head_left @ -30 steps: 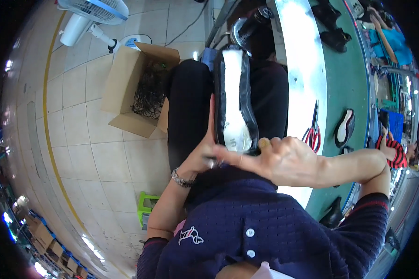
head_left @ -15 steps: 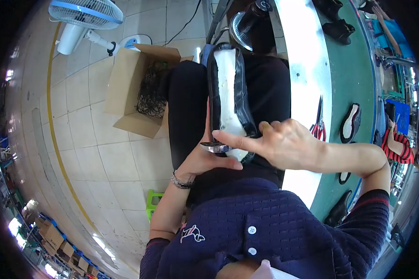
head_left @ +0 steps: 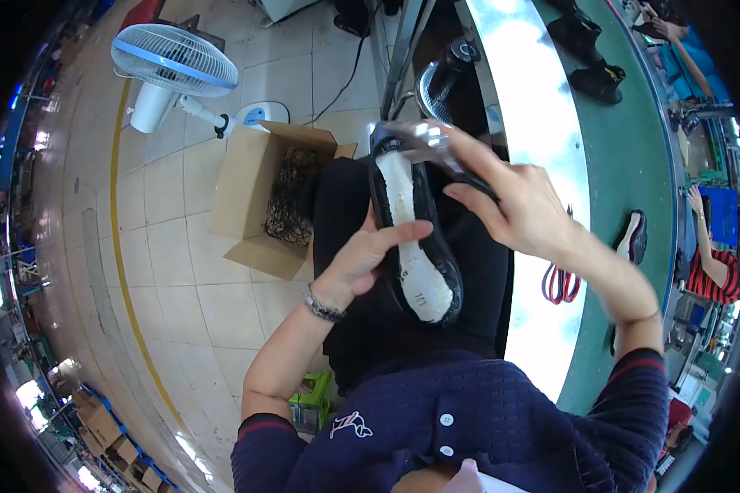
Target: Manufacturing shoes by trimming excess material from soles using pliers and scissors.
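Far L: white/blue fan (head_left: 152, 99) on tiled floor (head_left: 164, 255), then an open cardboard box (head_left: 242, 181) w/ dark tangled strands (head_left: 288, 201) inside; lower, nr the L forearm (head_left: 275, 361), a green plastic item (head_left: 324, 394), partly hidden. Ctr: L grip (head_left: 363, 256), bracelet (head_left: 325, 307) at wrist, closed on the side of a black shoe (head_left: 419, 283), thumb across its white underside. Shoe lies bottom-up over the lap. Just R: metal tool (head_left: 426, 134), motion-blurred, over the shoe's far end; exact kind & contact can't be told. R grip (head_left: 528, 207): closed round tool's dark handle. Next, pale counter (head_left: 536, 123) w/ red-handled scissors (head_left: 561, 286), partly behind R forearm (head_left: 604, 271); then green surface (head_left: 600, 177) w/ black shoes (head_left: 598, 84) & one white-bottomed shoe (head_left: 632, 238). Far R: co-worker's red/black striped top (head_left: 714, 281).
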A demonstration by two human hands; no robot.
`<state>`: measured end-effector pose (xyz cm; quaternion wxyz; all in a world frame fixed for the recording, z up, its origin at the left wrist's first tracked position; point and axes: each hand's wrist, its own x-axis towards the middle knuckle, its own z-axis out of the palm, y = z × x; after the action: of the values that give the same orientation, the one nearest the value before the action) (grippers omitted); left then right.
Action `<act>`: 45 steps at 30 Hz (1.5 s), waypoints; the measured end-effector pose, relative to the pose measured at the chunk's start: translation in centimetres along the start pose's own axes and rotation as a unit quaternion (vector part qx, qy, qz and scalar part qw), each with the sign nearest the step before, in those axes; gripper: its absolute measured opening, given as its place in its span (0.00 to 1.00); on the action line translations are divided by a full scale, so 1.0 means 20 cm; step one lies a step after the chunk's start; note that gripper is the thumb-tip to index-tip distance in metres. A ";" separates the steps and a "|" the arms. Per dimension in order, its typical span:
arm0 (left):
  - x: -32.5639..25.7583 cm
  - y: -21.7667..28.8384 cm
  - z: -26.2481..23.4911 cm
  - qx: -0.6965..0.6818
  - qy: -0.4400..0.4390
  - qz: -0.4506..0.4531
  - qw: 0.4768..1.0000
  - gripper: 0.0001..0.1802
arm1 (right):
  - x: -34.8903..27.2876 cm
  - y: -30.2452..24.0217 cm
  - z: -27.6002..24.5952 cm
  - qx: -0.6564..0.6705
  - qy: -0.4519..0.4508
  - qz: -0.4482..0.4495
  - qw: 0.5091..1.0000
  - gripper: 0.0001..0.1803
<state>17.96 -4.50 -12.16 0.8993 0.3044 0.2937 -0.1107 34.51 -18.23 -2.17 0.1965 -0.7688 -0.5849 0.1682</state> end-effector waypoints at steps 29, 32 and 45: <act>-0.05 -0.21 0.15 0.126 -0.015 0.227 0.966 0.46 | -0.48 -0.09 0.16 0.526 -0.274 0.317 0.741 0.30; -0.06 -0.23 0.18 0.125 0.024 0.205 0.970 0.45 | -0.47 -0.09 0.11 0.414 -0.266 0.261 0.831 0.30; 0.16 -0.21 -0.07 0.018 -0.139 0.036 0.989 0.50 | -0.52 -0.01 0.07 0.227 -0.201 0.137 0.943 0.25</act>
<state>18.27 -7.06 -17.00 0.9292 0.3127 0.1523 -0.1252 30.94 -28.04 -2.96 0.2197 -0.7266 -0.4476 0.4727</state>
